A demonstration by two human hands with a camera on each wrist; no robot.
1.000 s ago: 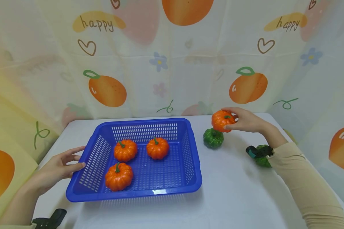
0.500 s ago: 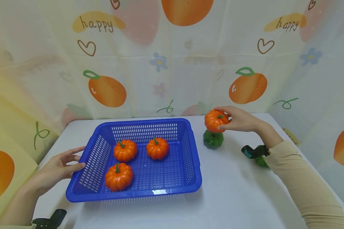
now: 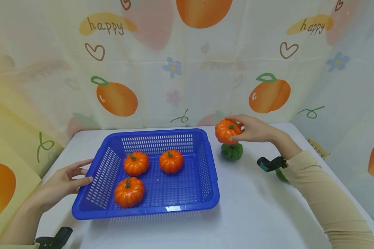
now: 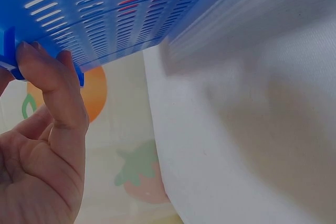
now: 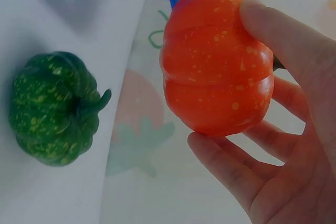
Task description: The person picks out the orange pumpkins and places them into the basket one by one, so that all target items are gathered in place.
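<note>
My right hand (image 3: pixel 252 128) pinches an orange pumpkin (image 3: pixel 227 131) between thumb and fingers, held up off the table to the right of the blue plastic basket (image 3: pixel 145 209). A speckled green pumpkin (image 5: pixel 55 108) stands on the table just below it, apart from the held one in the right wrist view. At the basket's left side my left hand (image 3: pixel 63 180) grips the rim; in the left wrist view fingertips (image 4: pixel 39 59) curl against the rim's edge. Inside the basket sit an orange pumpkin (image 3: pixel 136 164) at the back left, another (image 3: pixel 171 161) to its right and one (image 3: pixel 129 193) in front.
A second green pumpkin (image 3: pixel 282 175) is mostly hidden behind my right wrist. The white table (image 3: pixel 246 214) ends at the back against a printed cloth (image 3: pixel 193 93). Each wrist wears a black strap.
My right hand has moved left with the orange pumpkin, passing over the green pumpkin toward the basket. The left hand and the basket stay where they were.
</note>
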